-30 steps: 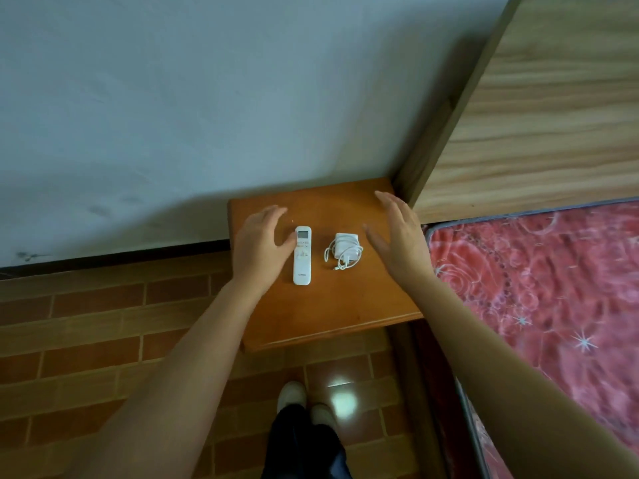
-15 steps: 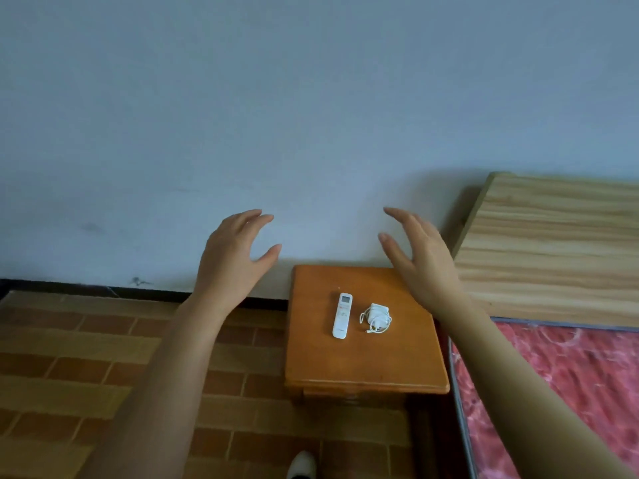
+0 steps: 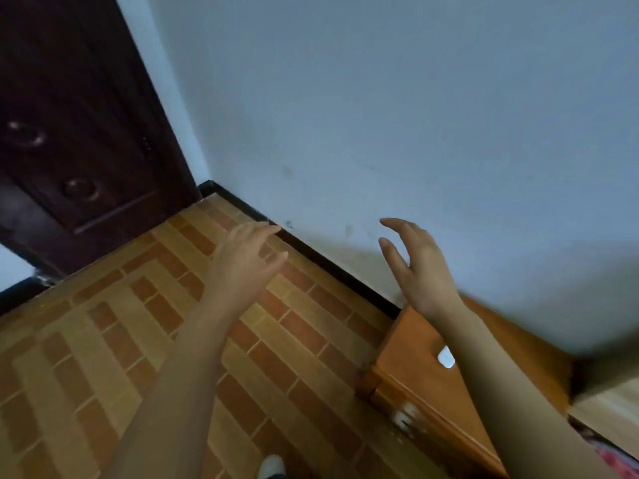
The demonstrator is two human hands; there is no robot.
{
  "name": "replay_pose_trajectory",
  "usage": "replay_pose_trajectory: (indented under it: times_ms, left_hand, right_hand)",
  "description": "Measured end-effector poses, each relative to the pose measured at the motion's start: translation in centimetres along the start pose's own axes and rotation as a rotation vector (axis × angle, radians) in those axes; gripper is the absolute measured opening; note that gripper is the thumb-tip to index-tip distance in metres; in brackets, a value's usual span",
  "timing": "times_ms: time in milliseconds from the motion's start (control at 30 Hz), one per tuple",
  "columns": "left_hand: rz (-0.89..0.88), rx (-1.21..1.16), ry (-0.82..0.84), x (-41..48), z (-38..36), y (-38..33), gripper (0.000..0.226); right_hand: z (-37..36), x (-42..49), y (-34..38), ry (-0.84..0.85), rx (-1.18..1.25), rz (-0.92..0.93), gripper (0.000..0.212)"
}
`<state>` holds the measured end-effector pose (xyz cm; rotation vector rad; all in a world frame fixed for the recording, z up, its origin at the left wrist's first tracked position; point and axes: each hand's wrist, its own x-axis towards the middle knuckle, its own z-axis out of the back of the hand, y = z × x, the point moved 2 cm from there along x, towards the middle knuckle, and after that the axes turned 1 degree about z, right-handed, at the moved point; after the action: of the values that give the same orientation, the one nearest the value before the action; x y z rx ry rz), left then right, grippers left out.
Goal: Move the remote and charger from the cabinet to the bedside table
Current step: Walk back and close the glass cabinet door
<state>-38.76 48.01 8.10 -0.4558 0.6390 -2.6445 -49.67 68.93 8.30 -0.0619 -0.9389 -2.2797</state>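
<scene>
The orange wooden bedside table (image 3: 411, 361) sits at the lower right against the wall. A small white piece of the remote (image 3: 445, 358) shows on its top, mostly hidden behind my right forearm. The charger is hidden from view. My left hand (image 3: 243, 262) hovers over the brick floor, fingers apart, holding nothing. My right hand (image 3: 416, 267) is raised in front of the wall, above the table's far corner, open and empty.
A dark wooden cabinet (image 3: 76, 133) with round knobs stands at the upper left corner. A black skirting (image 3: 311, 254) runs along the pale wall. The light wood headboard (image 3: 608, 402) and a strip of red bedding (image 3: 612, 454) lie at the lower right. My shoe (image 3: 273, 466) shows below.
The view has swung left and tilted, bringing the dark cabinet into sight. The bedside table slid to the lower right. Both hands stay raised and empty, away from the remote and charger.
</scene>
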Motion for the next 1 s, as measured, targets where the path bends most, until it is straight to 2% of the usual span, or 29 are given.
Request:
replay_pose_trajectory:
  times_ms: [267, 533, 633, 767, 1000]
  left_hand:
    - [0.277, 0.079, -0.224, -9.2, 8.9, 10.4, 0.042]
    - [0.667, 0.209, -0.438, -23.3, 17.6, 18.2, 0.046]
    - [0.760, 0.218, -0.498, -28.7, 19.9, 19.9, 0.048]
    - [0.880, 0.277, -0.577, -34.9, 22.2, 20.8, 0.051]
    - [1.096, 0.451, -0.564, -41.5, 23.4, 20.1, 0.053]
  right_hand:
    - [-8.4, 1.3, 11.7, 0.199, 0.072, 0.259, 0.032]
    - [-19.0, -2.5, 24.9, 0.426, 0.222, 0.424, 0.030]
    - [-21.2, -4.8, 29.2, 0.459, 0.292, 0.504, 0.031]
    - [-23.9, -7.1, 33.9, 0.581, 0.331, 0.621, 0.037]
    - [-27.3, -9.5, 39.6, 0.739, 0.298, 0.927, 0.040]
